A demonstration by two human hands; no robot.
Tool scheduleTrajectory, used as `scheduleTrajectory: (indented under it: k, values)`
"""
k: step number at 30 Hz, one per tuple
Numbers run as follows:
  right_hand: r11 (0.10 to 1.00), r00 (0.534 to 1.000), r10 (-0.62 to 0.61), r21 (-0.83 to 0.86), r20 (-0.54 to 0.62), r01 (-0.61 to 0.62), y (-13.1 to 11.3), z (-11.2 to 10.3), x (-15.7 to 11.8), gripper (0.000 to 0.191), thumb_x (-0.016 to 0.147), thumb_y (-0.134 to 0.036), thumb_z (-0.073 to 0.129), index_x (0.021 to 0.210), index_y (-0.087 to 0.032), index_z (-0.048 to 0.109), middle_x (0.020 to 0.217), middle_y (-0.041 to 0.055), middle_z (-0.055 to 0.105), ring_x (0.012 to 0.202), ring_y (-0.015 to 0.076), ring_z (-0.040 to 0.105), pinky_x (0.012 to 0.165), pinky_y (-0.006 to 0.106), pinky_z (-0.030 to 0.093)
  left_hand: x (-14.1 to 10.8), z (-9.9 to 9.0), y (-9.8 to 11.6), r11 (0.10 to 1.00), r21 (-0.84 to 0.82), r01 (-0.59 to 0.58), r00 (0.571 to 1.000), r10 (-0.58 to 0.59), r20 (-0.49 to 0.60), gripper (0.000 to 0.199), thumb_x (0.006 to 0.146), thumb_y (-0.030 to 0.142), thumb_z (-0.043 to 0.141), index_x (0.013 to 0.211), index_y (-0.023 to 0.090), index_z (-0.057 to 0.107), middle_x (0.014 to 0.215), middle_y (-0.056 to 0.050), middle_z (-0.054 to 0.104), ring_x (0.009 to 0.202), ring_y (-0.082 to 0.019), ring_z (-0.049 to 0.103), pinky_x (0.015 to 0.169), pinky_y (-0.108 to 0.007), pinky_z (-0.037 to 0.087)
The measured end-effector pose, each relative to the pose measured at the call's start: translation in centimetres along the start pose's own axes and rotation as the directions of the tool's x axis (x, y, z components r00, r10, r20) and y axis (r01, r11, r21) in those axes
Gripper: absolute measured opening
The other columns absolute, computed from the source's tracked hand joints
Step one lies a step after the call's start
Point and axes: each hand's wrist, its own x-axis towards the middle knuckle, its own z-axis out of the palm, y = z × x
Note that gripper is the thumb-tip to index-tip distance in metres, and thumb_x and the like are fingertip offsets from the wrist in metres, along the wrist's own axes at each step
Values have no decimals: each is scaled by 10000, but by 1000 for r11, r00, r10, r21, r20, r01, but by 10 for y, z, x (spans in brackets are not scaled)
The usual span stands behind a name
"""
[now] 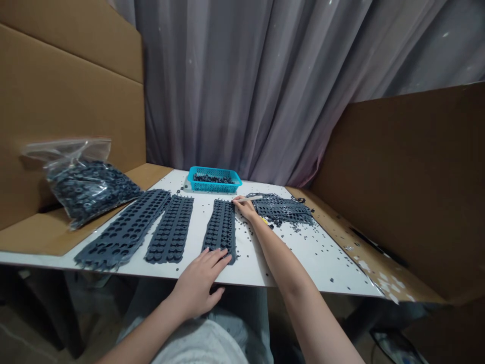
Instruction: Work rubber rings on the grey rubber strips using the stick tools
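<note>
A dark grey rubber sheet (220, 222) with rows of round moulded parts lies lengthwise in front of me. My left hand (202, 275) rests on its near end, fingers stretched out and flat. At the sheet's far right corner, my right hand (245, 206) is closed around a thin, pale pen-like tool (252, 198). The tool's tip meets or hovers close to the sheet's edge; I cannot tell which. Two similar sheets lie to the left, a narrower one (170, 230) and a longer one (127, 227).
A blue basket (215, 187) with small dark pieces stands at the back. A clear bag (89, 187) of dark rings leans at left. Punched sheets (282, 208) are piled at right among scattered bits on the white table (303, 268). Cardboard walls (409, 192) flank both sides.
</note>
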Motion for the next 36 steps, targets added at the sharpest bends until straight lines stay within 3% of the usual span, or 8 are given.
scheduleTrajectory:
  k: [12,15,18,24,27,30,33,36]
  values:
    - [980,997,15,-196,-77,-30,-15,-6,-1,269,923,-324,533,1151,-185,562,1186,77,574,992,186,598,844,386,521,0,1,-1,1000,-10,3,1000,-3,-3,656,741,216,579,1373,238,404,1433,-61,440,1296,-254,428,1116,-485,302]
    - [968,986,45,-236,-158,-82,-17,-13,2,186,920,-298,531,1047,-189,611,1037,68,639,932,184,612,837,357,487,1,1,-2,1000,-13,1,1000,-1,6,659,742,212,574,1377,236,399,1443,-57,426,1299,-256,423,1113,-492,305]
    - [964,963,61,-235,-263,-125,-17,-28,-1,130,905,-273,525,945,-221,636,826,50,674,856,191,619,791,295,427,-1,2,-2,1000,-17,5,1000,-5,13,654,746,210,571,1378,231,402,1447,-57,420,1306,-258,413,1116,-495,297]
    - [977,893,87,-137,-441,-163,-5,-75,-28,229,881,-373,463,925,-216,623,797,53,681,766,210,606,690,282,407,1,-7,-5,981,-193,24,1000,-23,8,648,724,247,638,1345,260,456,1427,-63,444,1278,-281,436,1101,-499,303]
    - [987,870,110,-49,-480,-151,5,-88,-44,263,850,-402,465,886,-194,622,733,54,676,702,217,610,682,300,427,36,-24,-22,910,-407,72,996,-89,-24,468,741,266,653,1204,242,586,1288,-71,568,1169,-278,527,1018,-451,409]
    - [988,850,154,62,-503,-143,11,-88,-57,297,826,-420,461,855,-174,624,650,46,657,624,214,606,639,307,444,102,-34,-51,874,-477,94,990,-134,-50,275,789,256,639,1057,196,653,1125,-84,642,1058,-272,579,953,-434,451]
    - [980,839,189,151,-510,-129,8,-83,-64,303,782,-440,502,800,-169,636,647,46,654,609,210,594,600,305,447,169,-27,-83,857,-491,157,978,-203,-43,245,876,297,598,1069,148,606,1106,-82,614,990,-220,595,876,-442,486]
    - [972,845,193,212,-499,-97,1,-80,-69,295,748,-444,547,789,-171,651,671,45,662,629,200,586,597,298,450,209,-10,-105,819,-532,215,962,-272,-31,315,912,322,553,1176,150,545,1174,-89,569,993,-217,592,829,-420,515]
